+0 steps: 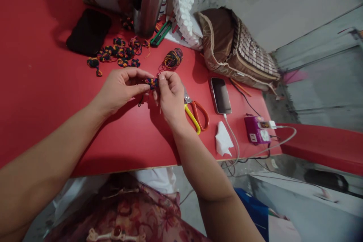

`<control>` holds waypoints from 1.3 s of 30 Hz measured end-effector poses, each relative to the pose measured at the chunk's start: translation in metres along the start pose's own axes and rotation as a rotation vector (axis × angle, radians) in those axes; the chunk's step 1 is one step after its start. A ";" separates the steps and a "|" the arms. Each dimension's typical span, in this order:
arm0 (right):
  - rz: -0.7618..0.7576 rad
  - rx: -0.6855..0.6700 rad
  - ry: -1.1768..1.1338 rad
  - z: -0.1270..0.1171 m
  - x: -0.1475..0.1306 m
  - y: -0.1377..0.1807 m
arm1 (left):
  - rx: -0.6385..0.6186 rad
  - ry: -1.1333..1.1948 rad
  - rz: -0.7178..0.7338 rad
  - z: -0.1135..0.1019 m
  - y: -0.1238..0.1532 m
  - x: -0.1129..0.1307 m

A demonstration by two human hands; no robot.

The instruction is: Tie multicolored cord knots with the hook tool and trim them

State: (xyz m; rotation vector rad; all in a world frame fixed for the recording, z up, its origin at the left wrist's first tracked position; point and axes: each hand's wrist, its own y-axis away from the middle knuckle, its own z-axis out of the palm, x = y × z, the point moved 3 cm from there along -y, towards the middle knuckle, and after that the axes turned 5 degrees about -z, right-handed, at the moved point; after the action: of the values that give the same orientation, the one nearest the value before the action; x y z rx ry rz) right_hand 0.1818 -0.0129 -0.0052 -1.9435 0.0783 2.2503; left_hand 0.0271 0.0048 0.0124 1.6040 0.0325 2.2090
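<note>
Red table: yarn motifs seemingly done; left hand, right hand pinch 1 piece, likely unfinished; yarn ball unspent.

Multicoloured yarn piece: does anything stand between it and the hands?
Nothing visible does: the left hand and right hand both hold the yarn piece. The scissors show beside the right hand, not in between.

Small multicoloured yarn piece partly covered by fingertips of left hand and right hand; orange-and-yellow-handled metal scissors — blades mostly hidden behind right hand; thin pale sliver below right hand — too small to identify; tall silver metal cylinder cut off by top edge; label on purple box too small to read; red floral garment cut off by bottom edge.
</note>
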 end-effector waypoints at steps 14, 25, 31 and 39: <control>-0.048 0.026 -0.002 -0.003 -0.007 0.000 | -0.058 0.140 -0.145 -0.004 -0.004 -0.003; -0.049 0.048 -0.009 -0.008 -0.005 -0.004 | -0.098 0.084 -0.196 -0.003 -0.004 -0.004; -0.038 0.055 -0.019 -0.009 -0.003 -0.004 | -0.103 0.037 -0.167 -0.002 -0.002 -0.005; -0.045 0.087 -0.030 -0.010 -0.008 -0.005 | -0.085 -0.037 -0.183 -0.002 -0.001 -0.004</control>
State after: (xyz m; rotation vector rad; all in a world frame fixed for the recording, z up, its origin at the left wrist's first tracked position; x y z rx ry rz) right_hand 0.1934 -0.0106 0.0018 -1.8490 0.1260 2.2082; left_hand 0.0266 0.0052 0.0075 1.5315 0.0704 2.0146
